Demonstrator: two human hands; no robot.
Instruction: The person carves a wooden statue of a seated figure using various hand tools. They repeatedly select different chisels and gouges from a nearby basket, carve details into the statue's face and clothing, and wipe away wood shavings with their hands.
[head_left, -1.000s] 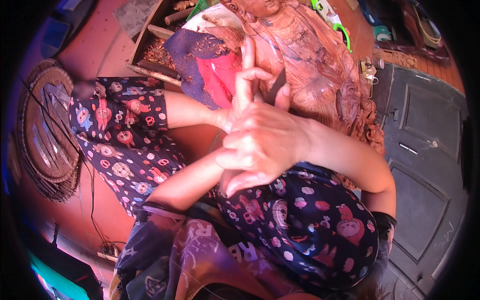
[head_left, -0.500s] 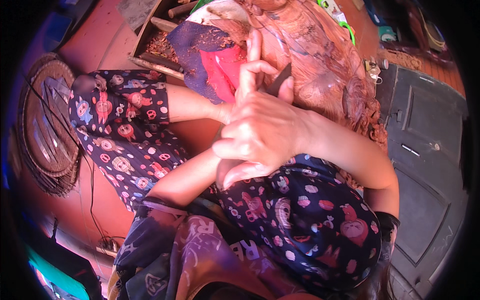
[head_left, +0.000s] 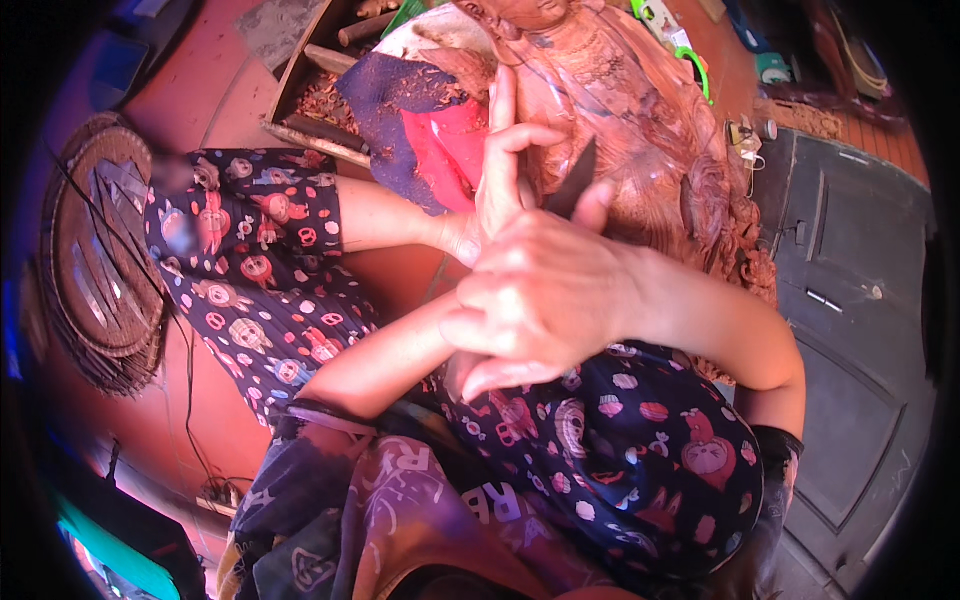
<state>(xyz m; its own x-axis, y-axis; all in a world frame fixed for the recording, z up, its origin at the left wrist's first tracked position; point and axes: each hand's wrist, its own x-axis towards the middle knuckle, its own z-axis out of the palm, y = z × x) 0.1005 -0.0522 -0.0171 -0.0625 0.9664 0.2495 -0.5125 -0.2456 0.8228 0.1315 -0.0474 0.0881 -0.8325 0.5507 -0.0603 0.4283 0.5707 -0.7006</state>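
My right hand (head_left: 570, 295) is closed in a fist around the handle of a wood-carving knife, whose handle end (head_left: 462, 372) shows below it. The dark, slanted blade (head_left: 574, 180) points up and right over a reddish-brown wood carving (head_left: 640, 110). Partly behind the right hand, my left hand (head_left: 503, 170) has one finger stretched along the carving's left edge and another bent. Its thumb lies against the blade, so it seems to grip the knife near the blade; its other fingers are hidden. A red cloth (head_left: 440, 150) lies just left of it.
A wooden box (head_left: 300, 95) with shavings stands at the upper left, beside a dark blue cloth (head_left: 385, 100). Long metal blades (head_left: 95, 270) lie on a round woven tray (head_left: 135, 335) at far left. A grey cabinet door (head_left: 850, 290) lies right. My bare leg (head_left: 395, 213) stretches beside the cloths.
Both hands have shifted slightly right and down in view, still together. More of the knife's blade shows. The carving's top has come further into view, with the whole scene slightly shifted.
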